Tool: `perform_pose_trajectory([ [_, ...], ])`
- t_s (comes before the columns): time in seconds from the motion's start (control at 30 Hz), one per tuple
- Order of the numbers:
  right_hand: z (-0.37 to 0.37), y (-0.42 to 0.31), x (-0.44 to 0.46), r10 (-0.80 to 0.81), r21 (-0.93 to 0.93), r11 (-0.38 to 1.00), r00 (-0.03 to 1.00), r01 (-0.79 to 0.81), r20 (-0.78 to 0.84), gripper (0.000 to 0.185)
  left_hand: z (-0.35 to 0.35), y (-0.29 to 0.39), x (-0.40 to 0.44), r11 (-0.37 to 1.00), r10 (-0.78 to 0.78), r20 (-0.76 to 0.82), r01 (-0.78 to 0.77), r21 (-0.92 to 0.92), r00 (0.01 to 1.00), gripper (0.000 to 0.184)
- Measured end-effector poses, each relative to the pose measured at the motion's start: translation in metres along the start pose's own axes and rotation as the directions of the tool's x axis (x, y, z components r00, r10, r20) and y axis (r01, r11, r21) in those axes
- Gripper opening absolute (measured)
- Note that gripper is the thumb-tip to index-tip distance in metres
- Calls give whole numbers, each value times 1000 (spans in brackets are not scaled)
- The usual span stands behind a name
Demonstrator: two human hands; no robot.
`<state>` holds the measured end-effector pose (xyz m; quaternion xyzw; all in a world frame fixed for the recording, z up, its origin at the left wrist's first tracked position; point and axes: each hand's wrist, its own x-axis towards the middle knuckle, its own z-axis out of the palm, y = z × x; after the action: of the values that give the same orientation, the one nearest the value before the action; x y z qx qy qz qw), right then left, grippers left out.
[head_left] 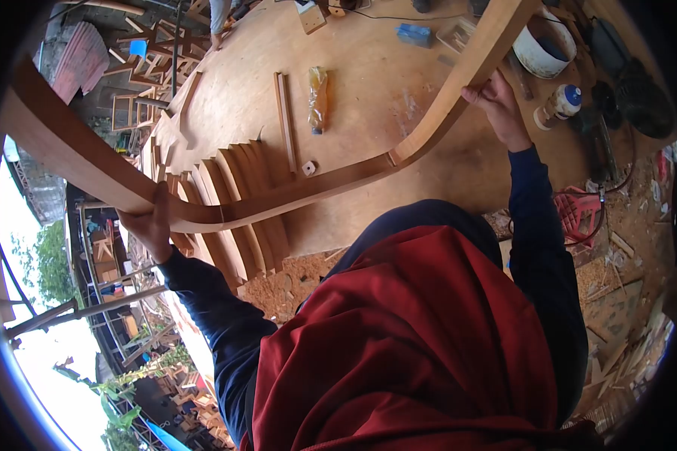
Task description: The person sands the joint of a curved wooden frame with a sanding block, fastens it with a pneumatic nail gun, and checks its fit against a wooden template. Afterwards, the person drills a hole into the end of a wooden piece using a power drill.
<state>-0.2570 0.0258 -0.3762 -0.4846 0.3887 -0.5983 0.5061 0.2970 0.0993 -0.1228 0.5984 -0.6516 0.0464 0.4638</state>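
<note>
Both hands hold a long curved wooden frame piece, which spans the view above the worktable. Its ends rise at the upper left and upper right, and joint lines show near each bend. My left hand is closed round the left bend, thumb on the near face. At the right bend, my right hand grips the lower edge between thumb and fingers. Behind the left part of the frame lies a row of curved wooden pieces, partly hidden by it.
On the table are thin wooden strips, a plastic bottle and a small holed block. A white bucket and a blue-capped bottle stand right. Beyond are a red plastic stool, stacked wooden chairs and another person's limb.
</note>
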Motion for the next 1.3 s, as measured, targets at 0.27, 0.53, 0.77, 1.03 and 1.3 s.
perform_pose_trajectory([
  [0.27,-24,-102,71,-261,-121,958,965,259,6,71,86,-70,-121,885,-344,-156,264,-384,926,56],
  [0.53,13,-210,107,-395,-252,860,891,444,223,49,189,-74,-219,665,-589,-219,312,-678,778,45],
  [0.77,87,-310,127,-524,-374,598,699,709,487,43,272,-1,-247,307,-839,-104,307,-901,533,29],
  [1.03,171,-365,97,-457,-214,495,462,842,760,35,390,-15,-306,-275,-528,620,575,-771,580,20],
  [1.3,189,-340,85,-399,-109,581,399,806,825,20,400,-6,-317,-539,-185,948,780,-319,259,41],
])
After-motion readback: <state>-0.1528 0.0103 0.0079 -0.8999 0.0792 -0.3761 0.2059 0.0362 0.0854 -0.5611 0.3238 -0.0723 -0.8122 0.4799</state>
